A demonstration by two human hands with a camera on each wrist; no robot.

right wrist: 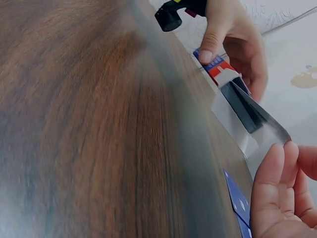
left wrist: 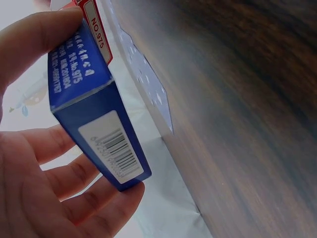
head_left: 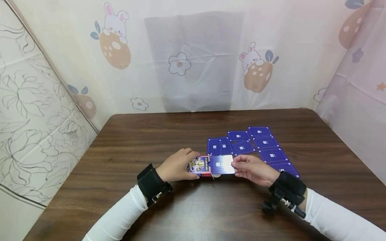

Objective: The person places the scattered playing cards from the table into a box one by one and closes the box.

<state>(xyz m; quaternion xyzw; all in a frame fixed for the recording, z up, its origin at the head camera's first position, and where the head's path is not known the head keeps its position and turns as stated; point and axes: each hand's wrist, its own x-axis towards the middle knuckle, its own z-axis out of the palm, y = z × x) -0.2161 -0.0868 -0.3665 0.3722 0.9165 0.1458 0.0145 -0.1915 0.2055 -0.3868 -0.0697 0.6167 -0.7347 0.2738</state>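
Over dark wooden tabletop (head_left: 144, 140), my left hand (head_left: 178, 165) grips the card box (head_left: 199, 164); at its three o'clock, my right hand (head_left: 254, 169) pinches a protruding blue card (head_left: 222, 164); more cards (head_left: 272, 155) lie toward two.

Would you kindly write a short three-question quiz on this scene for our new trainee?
1. Which hand grips the card box above the wooden table?
2. True or false: the right hand holds nothing.
3. Which is printed on the box's end that shows in the left wrist view?
A) a flower
B) a barcode
C) a gold star

Key:
1. The left hand.
2. False; its fingers pinch a blue playing card at the box's open end.
3. B
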